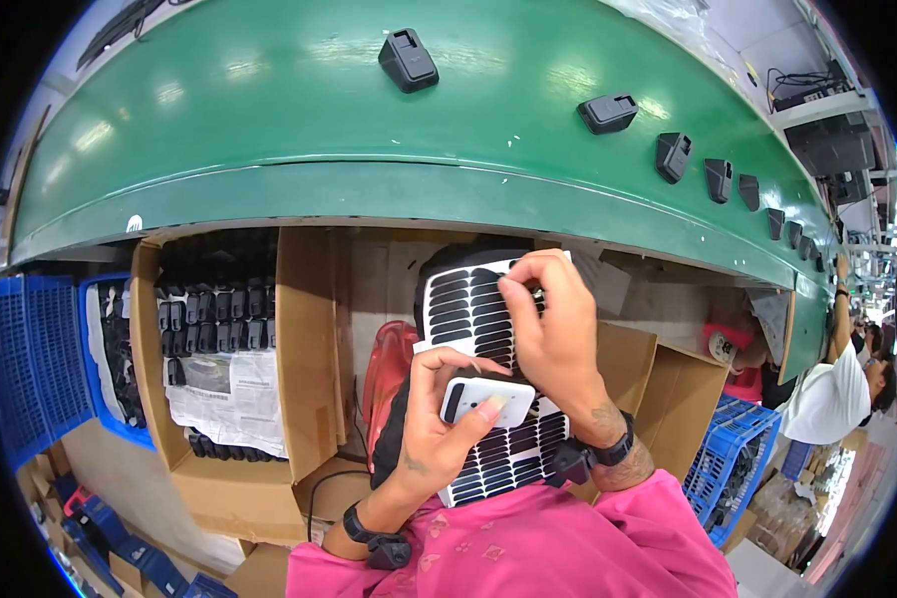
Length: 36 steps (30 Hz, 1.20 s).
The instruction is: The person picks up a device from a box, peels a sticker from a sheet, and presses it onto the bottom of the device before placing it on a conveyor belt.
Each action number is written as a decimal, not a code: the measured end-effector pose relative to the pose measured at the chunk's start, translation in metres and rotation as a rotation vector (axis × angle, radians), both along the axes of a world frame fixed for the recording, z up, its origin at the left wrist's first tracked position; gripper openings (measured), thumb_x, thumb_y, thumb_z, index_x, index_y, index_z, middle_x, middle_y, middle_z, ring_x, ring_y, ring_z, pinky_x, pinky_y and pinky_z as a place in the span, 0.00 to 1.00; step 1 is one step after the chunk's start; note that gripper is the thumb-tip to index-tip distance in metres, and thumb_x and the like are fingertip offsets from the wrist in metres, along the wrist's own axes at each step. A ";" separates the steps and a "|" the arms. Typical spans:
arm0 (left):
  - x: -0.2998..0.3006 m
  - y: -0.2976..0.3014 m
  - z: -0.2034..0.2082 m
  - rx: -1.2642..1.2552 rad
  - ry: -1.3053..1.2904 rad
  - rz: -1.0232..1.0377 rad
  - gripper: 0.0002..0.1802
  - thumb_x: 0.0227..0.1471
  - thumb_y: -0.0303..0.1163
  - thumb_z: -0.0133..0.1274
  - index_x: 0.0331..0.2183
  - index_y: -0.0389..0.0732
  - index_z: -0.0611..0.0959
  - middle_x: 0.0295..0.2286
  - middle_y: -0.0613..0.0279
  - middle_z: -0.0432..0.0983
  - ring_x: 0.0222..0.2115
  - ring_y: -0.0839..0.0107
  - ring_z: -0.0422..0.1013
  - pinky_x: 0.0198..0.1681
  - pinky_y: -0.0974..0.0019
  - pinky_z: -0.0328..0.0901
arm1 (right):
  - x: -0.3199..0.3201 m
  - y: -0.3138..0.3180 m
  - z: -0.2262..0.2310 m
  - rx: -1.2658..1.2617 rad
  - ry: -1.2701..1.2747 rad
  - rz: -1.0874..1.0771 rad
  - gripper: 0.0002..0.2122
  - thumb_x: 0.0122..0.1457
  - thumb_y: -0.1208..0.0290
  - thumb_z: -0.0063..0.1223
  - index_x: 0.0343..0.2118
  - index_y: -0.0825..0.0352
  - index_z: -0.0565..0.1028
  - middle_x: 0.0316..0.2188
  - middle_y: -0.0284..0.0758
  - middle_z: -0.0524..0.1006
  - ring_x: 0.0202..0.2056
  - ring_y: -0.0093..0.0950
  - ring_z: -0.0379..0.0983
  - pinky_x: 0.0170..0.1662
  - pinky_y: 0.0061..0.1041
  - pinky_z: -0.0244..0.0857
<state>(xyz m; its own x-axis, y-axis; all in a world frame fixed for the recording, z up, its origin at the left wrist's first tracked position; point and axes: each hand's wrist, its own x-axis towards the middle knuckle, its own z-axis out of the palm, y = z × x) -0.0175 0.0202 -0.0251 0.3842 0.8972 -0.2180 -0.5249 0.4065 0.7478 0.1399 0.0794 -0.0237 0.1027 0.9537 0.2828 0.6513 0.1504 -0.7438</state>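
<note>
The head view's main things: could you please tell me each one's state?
Left hand: closed on white case
White case: held, partly under thumb
Right hand: bent over label sheet
Label sheet: partly covered by hands
Cardboard box: open, black parts inside
Black blocks: spaced along green bench

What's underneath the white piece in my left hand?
Around the white piece, white backing with black strips shows. Whatever the piece and your left hand directly cover can't be seen.
</note>
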 end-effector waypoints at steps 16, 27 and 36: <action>0.019 -0.009 0.000 -0.044 -0.043 0.185 0.26 0.53 0.23 0.51 0.52 0.41 0.61 0.46 0.53 0.64 0.40 0.68 0.68 0.39 0.64 0.69 | -0.006 -0.065 0.030 -0.130 0.743 -0.017 0.21 0.51 0.86 0.55 0.45 0.69 0.59 0.38 0.43 0.75 0.39 0.26 0.72 0.46 0.26 0.64; 0.003 -0.002 0.002 0.374 0.411 -0.107 0.17 0.50 0.29 0.53 0.43 0.34 0.75 0.46 0.52 0.62 0.44 0.66 0.65 0.48 0.68 0.60 | 0.008 -0.059 0.041 -0.226 0.825 -0.071 0.06 0.55 0.83 0.52 0.34 0.70 0.68 0.35 0.35 0.71 0.32 0.18 0.67 0.36 0.17 0.64; 0.004 0.008 0.005 0.475 0.318 -0.054 0.25 0.52 0.36 0.54 0.48 0.30 0.73 0.49 0.46 0.65 0.36 0.68 0.71 0.40 0.68 0.66 | 0.012 -0.056 0.042 -0.175 0.834 -0.173 0.13 0.55 0.85 0.51 0.43 0.71 0.65 0.30 0.34 0.73 0.29 0.18 0.70 0.31 0.15 0.65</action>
<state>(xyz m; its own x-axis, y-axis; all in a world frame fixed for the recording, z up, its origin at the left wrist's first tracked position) -0.0135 0.0283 -0.0206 0.4136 0.9058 0.0920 -0.2319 0.0071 0.9727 0.1514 0.0239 0.0180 0.3586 0.9282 -0.0989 -0.1133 -0.0619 -0.9916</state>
